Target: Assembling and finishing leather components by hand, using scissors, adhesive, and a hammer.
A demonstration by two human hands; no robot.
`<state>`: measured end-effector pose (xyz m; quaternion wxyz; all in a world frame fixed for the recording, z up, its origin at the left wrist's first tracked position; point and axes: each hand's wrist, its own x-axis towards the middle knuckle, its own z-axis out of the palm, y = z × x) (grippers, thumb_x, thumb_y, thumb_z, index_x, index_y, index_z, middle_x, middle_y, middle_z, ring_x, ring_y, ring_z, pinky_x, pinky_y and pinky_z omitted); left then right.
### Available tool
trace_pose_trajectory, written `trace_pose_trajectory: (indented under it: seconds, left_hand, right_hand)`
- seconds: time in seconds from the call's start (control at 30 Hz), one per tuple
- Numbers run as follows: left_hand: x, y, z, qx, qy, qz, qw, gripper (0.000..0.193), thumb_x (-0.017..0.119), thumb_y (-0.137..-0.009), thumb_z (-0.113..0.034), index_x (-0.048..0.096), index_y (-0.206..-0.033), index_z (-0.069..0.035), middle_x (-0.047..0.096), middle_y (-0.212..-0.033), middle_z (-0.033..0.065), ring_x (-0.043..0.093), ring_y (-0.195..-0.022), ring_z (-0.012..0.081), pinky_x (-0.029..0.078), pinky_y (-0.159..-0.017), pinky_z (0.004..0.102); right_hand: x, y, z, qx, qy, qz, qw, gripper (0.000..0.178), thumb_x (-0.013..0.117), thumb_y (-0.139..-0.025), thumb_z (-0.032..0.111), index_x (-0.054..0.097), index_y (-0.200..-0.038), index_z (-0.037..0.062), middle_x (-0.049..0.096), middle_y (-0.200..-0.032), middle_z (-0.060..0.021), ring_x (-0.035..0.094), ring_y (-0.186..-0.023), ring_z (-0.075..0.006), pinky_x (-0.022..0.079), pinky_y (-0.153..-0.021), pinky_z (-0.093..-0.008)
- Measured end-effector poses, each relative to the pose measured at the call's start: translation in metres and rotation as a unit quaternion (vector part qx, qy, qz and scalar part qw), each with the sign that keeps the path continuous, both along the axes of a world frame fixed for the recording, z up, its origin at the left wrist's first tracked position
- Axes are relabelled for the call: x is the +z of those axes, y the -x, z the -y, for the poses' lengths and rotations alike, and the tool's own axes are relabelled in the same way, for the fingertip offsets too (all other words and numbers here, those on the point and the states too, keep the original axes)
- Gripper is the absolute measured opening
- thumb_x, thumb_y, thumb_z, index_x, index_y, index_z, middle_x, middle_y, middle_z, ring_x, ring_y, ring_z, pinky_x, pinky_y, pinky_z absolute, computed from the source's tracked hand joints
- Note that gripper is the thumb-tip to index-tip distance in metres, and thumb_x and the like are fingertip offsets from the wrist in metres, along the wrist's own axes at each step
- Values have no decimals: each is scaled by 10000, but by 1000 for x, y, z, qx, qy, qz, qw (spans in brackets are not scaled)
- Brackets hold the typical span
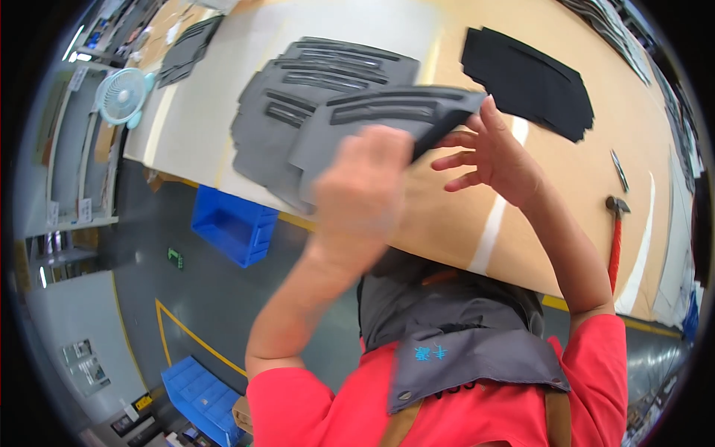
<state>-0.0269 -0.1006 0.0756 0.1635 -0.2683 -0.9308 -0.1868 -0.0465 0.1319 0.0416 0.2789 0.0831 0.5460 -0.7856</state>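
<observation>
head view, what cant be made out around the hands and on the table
Head view:
- Left hand: fingertips unclear, blurred and turned from the camera.
- Right hand: whether it pinches the raised grey piece; the piece's dark edge overlaps the fingers.
- Grey stack: exact count, since pieces overlap.
- Dark sheets at upper right: full outline, cut off by the picture's rim.

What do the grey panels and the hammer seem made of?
Grey panels: matte, perhaps leather-like sheet or fabric, judging by their thin, even faces.
Hammer: head probably metal, dark and dull; handle bright red, perhaps painted or plastic-coated.
</observation>
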Motion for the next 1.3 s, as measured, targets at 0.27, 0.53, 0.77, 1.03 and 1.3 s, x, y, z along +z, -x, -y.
trace_pose_trajectory:
  seconds: [0.27, 0.53, 0.77, 1.03, 1.3]
  left_hand:
    - [-56, -72, -109, -259, -132, 206, 935, 542, 796, -859, -255, 598, -1317, -44, 591, -1281, 140, 591, -1134, 329, 480, -970, 430]
    - [-96, -35, -96, -183, -12, 75, 980, 490, 767, -891, -257, 633, -1319, -61, 596, -1281, 104, 536, -1239, 309, 423, -1045, 430]
    - [-101, -28, -107, -207, -21, 119, 971, 539, 779, -888, -272, 617, -1349, -45, 559, -1350, 135, 521, -1269, 332, 418, -1097, 448]
    - [-99, -24, -102, -188, 7, 90, 978, 655, 802, -859, -371, 590, -1374, -26, 530, -1394, 154, 509, -1282, 342, 404, -1076, 456]
    - [-100, -23, -103, -178, -5, 110, 978, 733, 810, -842, -399, 550, -1404, -7, 523, -1428, 171, 503, -1298, 351, 405, -1077, 465]
  right_hand:
    - [-20, -74, -129, -37, -254, 13, 966, 488, 679, -843, 4, 586, -1322, 30, 659, -1096, -48, 629, -955, -123, 526, -844, -260]
    - [-2, -102, -181, 104, -394, -10, 913, 299, 751, -918, 168, 676, -1163, 15, 683, -986, -3, 613, -897, -85, 506, -798, -267]
    - [-31, -54, -116, 60, -431, -193, 879, 251, 731, -948, 221, 706, -1077, 7, 704, -840, -89, 663, -789, -163, 527, -729, -312]
    - [-50, -46, -88, -6, -450, -309, 838, 152, 716, -892, 152, 707, -960, 17, 703, -864, -139, 678, -856, -312, 539, -770, -423]
    - [-66, -51, -87, -48, -495, -437, 750, 164, 739, -885, 58, 722, -1045, 27, 666, -925, -99, 671, -869, -273, 550, -756, -365]
